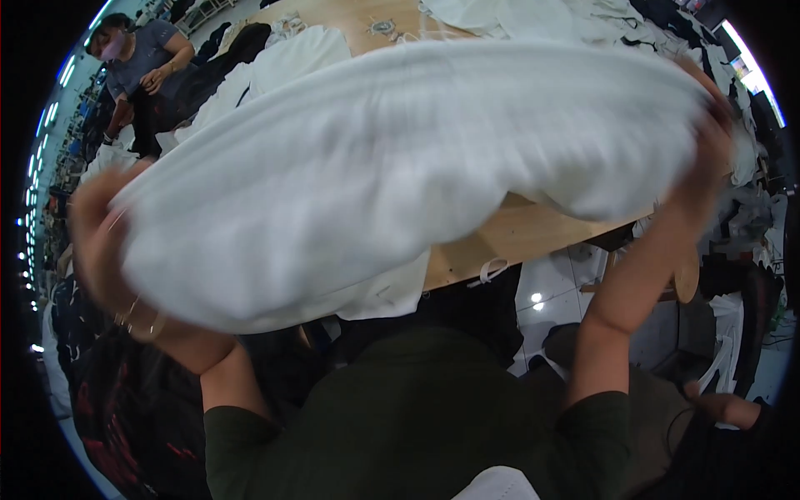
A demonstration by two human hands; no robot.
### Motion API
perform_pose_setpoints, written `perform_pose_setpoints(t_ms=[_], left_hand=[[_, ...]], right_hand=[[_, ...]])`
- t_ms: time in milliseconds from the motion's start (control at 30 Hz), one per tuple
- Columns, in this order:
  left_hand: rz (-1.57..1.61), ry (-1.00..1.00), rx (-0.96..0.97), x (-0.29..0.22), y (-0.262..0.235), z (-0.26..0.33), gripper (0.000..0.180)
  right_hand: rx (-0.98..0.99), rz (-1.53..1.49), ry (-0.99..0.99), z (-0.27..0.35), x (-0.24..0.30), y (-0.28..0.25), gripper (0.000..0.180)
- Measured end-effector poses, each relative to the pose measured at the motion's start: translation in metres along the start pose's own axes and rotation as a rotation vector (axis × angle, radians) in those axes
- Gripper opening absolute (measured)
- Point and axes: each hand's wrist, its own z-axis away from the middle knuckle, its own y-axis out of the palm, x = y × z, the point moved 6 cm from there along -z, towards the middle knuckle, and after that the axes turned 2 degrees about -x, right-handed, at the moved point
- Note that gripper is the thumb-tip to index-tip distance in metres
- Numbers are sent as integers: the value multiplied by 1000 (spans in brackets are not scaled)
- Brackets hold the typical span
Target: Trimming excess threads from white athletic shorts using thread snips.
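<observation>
A wide piece of white fabric (375,167) is stretched between my two raised hands, blurred by motion. Its upper edge is drawn out in a long curve, and the lower part hangs in loose folds above the table. At the left end, my left hand (104,221) grips the cloth, with a thin bracelet on that wrist. My right hand (708,142) is closed on the opposite end; its fingers are smeared and partly behind the fabric. Whether the cloth is a finished garment or a cut panel, I cannot tell.
The wooden table (492,237) lies under the cloth, with white fabric heaps (304,62) on its far side. A masked person (146,62) handles dark cloth at the far left. Another person's arm (725,408) shows at lower right. Dark fabric (142,408) lies at my left.
</observation>
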Motion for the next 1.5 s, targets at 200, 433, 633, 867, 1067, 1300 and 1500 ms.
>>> perform_pose_setpoints(t_ms=[200,433,633,867,1067,1300,1500], left_hand=[[-292,-251,808,194,129,78,30],[-698,-264,555,187,167,122,41],[-36,-143,590,102,240,157,43],[-210,-77,850,74,263,227,43],[144,-206,908,63,246,232,37],[-258,-254,556,133,256,157,29],[118,-705,1026,160,283,151,20]], right_hand=[[308,327,68,58,-105,71,23],[554,601,688,265,-153,31,21],[668,671,752,206,-168,9,13],[-132,639,-119,29,-92,37,29],[563,6,601,162,-192,158,26],[384,-96,764,219,-240,163,17],[310,-205,813,202,-245,164,17]])
